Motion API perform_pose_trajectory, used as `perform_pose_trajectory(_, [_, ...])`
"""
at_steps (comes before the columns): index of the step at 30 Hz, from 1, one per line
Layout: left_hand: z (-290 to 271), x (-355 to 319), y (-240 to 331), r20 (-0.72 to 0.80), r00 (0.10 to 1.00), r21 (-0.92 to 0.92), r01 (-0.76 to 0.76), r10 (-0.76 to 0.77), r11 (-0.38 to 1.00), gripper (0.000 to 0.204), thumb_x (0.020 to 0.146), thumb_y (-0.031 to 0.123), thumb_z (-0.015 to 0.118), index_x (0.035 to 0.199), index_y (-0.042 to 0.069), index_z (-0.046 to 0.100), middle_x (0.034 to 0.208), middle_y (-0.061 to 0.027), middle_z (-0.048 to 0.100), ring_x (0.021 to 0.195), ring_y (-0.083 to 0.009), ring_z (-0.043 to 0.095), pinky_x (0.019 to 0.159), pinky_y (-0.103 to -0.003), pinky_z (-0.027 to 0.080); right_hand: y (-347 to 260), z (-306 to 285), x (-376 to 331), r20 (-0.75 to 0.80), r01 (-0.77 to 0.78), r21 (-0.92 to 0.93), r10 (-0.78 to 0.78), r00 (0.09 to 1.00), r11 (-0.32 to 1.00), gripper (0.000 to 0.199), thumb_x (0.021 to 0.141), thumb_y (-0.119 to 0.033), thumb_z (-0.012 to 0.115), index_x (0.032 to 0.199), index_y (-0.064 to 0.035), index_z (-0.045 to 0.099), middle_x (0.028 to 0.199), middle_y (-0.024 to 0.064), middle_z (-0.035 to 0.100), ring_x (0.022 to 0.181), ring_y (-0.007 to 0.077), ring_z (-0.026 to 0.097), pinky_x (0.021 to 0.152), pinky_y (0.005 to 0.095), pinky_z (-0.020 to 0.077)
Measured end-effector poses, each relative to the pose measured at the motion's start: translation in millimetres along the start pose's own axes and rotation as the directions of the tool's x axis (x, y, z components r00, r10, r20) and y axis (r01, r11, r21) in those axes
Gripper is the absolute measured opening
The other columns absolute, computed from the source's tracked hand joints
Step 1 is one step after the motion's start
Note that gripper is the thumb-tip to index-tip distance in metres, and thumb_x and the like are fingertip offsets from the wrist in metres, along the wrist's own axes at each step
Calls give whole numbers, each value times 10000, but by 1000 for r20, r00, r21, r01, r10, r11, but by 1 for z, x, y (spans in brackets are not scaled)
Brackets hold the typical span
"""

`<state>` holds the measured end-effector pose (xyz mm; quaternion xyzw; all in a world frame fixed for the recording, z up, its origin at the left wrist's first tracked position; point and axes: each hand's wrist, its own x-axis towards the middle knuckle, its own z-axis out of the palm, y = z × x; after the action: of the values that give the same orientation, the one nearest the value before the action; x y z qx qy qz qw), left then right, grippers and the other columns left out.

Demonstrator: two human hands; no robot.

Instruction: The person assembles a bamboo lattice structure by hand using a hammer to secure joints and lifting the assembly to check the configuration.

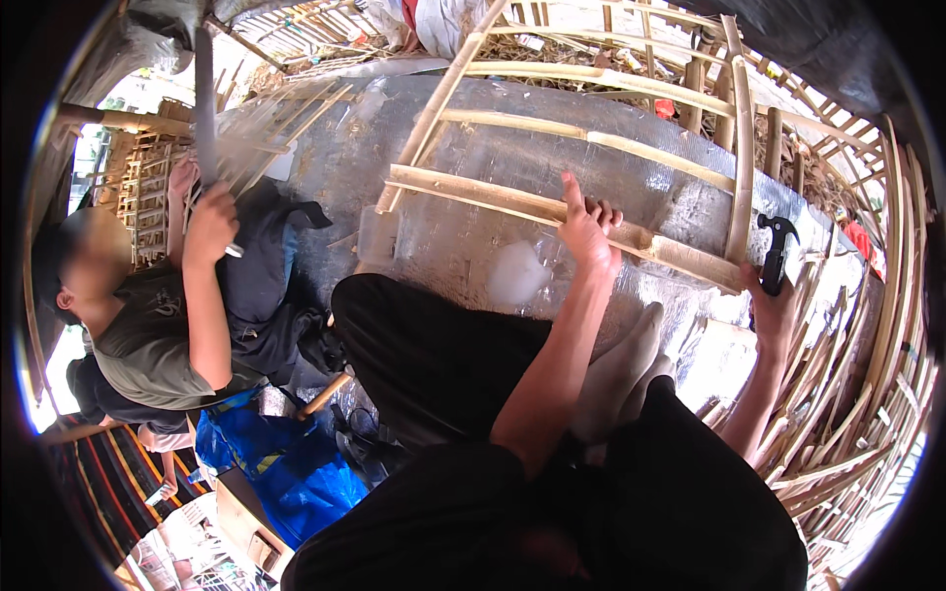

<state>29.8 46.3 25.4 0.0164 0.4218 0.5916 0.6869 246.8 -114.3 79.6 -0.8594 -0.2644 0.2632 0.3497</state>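
The left hand (588, 229) presses a flat pale bamboo slat (512, 204) onto the grey curved sheet (463, 246), while the right hand (774, 300) grips a black claw hammer (777, 252).

Blue plastic bag (281, 463), crumpled and glossy, on ground at lower left, below seated co-worker and beside the wearer's black-trousered knee. Pale cardboard box (246, 527), open flaps, just below bag, touching it. No labels, signs or screens discernible elsewhere.
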Motion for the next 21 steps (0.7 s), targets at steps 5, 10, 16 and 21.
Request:
perform_pose_trajectory(5, [-7,5,3,158,987,16,28,-30,999,462,975,522,590,802,152,372,706,14,332,623,-124,372,659,-325,438,0,8,-6,-107,110,-92,-120,987,990,425,828,-407,817,814,-13,657,621,-39,498,572,82,414,546,276,376])
perform_pose_trajectory(10, [-18,6,16,200,977,9,79,-79,997,473,928,544,648,842,133,430,759,-12,461,749,-180,533,871,-371,485,-2,9,-5,-62,71,-119,-78,995,990,470,816,-435,819,888,12,692,686,8,590,634,100,483,627,284,437])
perform_pose_trajectory(16, [-55,-13,104,304,815,843,11,-494,538,632,816,437,815,1203,-6,581,1014,-96,689,938,-178,671,855,-330,516,14,9,-4,-138,129,-181,-156,978,975,510,848,-480,779,916,20,704,674,6,562,618,112,459,581,321,397])
perform_pose_trajectory(21, [-110,-11,255,280,952,960,-278,-121,28,430,835,310,792,1122,6,691,941,-118,727,821,-178,706,738,-325,535,13,16,-3,-108,182,-71,-189,976,981,472,886,-411,761,984,45,687,714,19,578,655,115,461,623,315,421])
